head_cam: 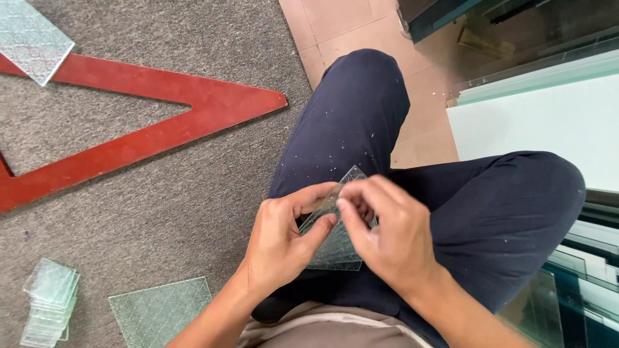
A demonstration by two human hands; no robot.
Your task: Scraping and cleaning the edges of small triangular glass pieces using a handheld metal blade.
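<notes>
1. A small pane of patterned glass [335,241] is being held over the person's lap, between both hands; its long axis is running from about 7 o'clock up to 1 o'clock, with the top corner poking out above the fingers.
2. The left hand [284,238] is lying at the pane's 9 o'clock, closed on it, thumb pressing the near face and fingers curling over the upper edge; the right hand [387,232] is sitting at its 3 o'clock, fingertips pinching the same upper edge; both hands are touching the pane, so neither is nearer.
3. The dark trousers [361,109] are lying beneath, knees pointing to 12 and 3 o'clock.
4. On the grey carpet [161,206], a larger patterned sheet [161,312] is lying at 8 o'clock, with a stack of small glass squares [48,303] just beyond it; a red triangular frame [129,122] is stretching across at 10 o'clock, another glass piece [29,35] resting on its far arm.
5. Large glass sheets [548,84] are leaning at 2 o'clock.
</notes>
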